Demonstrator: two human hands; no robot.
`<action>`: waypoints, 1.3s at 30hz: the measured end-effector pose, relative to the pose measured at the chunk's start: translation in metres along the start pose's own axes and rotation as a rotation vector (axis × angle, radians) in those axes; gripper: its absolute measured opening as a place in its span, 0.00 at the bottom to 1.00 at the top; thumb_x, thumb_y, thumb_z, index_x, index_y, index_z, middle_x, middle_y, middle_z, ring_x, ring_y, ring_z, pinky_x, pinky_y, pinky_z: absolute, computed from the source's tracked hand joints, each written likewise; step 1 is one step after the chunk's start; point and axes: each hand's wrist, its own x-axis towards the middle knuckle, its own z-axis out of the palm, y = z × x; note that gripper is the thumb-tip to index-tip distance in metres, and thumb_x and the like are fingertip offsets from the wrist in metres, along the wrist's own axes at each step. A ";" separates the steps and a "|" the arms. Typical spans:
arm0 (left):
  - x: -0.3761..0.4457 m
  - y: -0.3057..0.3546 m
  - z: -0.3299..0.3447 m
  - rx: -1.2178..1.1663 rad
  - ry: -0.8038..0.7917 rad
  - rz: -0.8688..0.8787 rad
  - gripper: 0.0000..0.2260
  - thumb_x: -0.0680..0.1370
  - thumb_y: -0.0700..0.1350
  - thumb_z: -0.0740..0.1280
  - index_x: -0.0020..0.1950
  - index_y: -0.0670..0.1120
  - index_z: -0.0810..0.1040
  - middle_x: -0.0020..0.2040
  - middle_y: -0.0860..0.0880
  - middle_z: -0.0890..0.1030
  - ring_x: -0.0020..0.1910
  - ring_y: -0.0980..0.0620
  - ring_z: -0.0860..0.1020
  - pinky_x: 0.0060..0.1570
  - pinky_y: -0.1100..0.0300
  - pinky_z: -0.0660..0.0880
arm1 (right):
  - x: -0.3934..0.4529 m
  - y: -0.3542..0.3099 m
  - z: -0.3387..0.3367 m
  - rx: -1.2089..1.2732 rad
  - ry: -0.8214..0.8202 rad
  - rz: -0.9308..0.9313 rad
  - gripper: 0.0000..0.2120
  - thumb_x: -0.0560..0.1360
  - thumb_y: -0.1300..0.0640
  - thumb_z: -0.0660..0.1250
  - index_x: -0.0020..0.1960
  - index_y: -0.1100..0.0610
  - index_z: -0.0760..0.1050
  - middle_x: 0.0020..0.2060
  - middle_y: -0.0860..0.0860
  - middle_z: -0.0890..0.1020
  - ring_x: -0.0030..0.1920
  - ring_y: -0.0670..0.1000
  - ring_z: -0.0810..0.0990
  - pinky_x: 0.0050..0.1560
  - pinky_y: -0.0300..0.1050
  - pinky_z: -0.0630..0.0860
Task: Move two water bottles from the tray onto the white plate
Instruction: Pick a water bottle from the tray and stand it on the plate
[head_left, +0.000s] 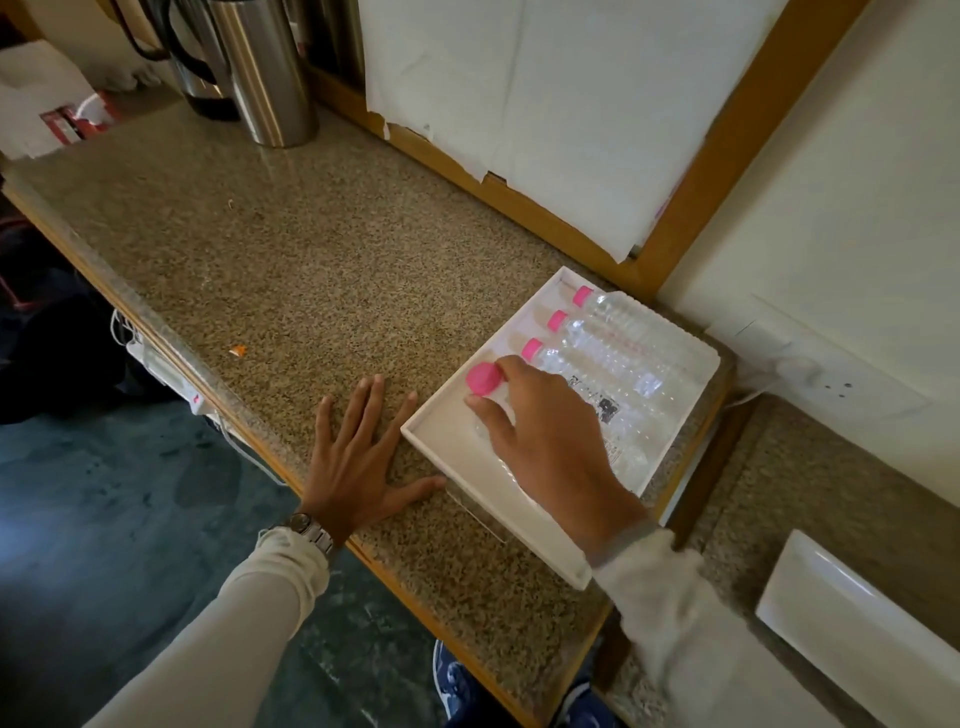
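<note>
A white tray (498, 499) lies on the speckled counter at the right, holding several clear water bottles with pink caps laid side by side. My right hand (545, 441) closes around the neck of the nearest bottle (483, 378), fingers just behind its pink cap; most of that bottle is hidden under the hand. Three more bottles (613, 358) lie beyond it. My left hand (358, 462) rests flat on the counter just left of the tray, fingers spread, holding nothing. The white plate (852, 623) sits at the lower right, on a lower counter section.
Steel flasks (265, 78) and a kettle stand at the back left. White paper (545, 104) hangs on a wood-framed board behind the tray. A wall socket (831, 379) is right of the tray. The counter's front edge (171, 332) runs diagonally at left.
</note>
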 end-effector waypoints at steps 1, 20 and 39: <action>0.000 0.000 0.001 0.000 0.002 0.001 0.48 0.70 0.81 0.48 0.81 0.53 0.57 0.82 0.39 0.58 0.81 0.39 0.58 0.76 0.30 0.54 | -0.011 0.001 -0.009 0.077 0.040 -0.011 0.14 0.80 0.47 0.64 0.59 0.55 0.74 0.48 0.52 0.84 0.49 0.55 0.82 0.41 0.45 0.69; 0.003 0.003 -0.005 -0.154 0.011 -0.052 0.47 0.69 0.80 0.47 0.82 0.56 0.49 0.83 0.42 0.52 0.83 0.42 0.51 0.77 0.29 0.52 | -0.060 0.018 -0.031 0.441 0.139 -0.043 0.21 0.80 0.54 0.63 0.69 0.65 0.71 0.61 0.57 0.81 0.62 0.53 0.80 0.59 0.48 0.80; 0.041 0.250 -0.042 -0.273 0.143 0.524 0.49 0.71 0.78 0.57 0.82 0.49 0.51 0.83 0.40 0.52 0.83 0.44 0.50 0.79 0.34 0.53 | -0.183 0.142 -0.152 0.441 0.464 0.224 0.20 0.81 0.51 0.62 0.71 0.56 0.71 0.60 0.42 0.80 0.59 0.35 0.78 0.56 0.28 0.75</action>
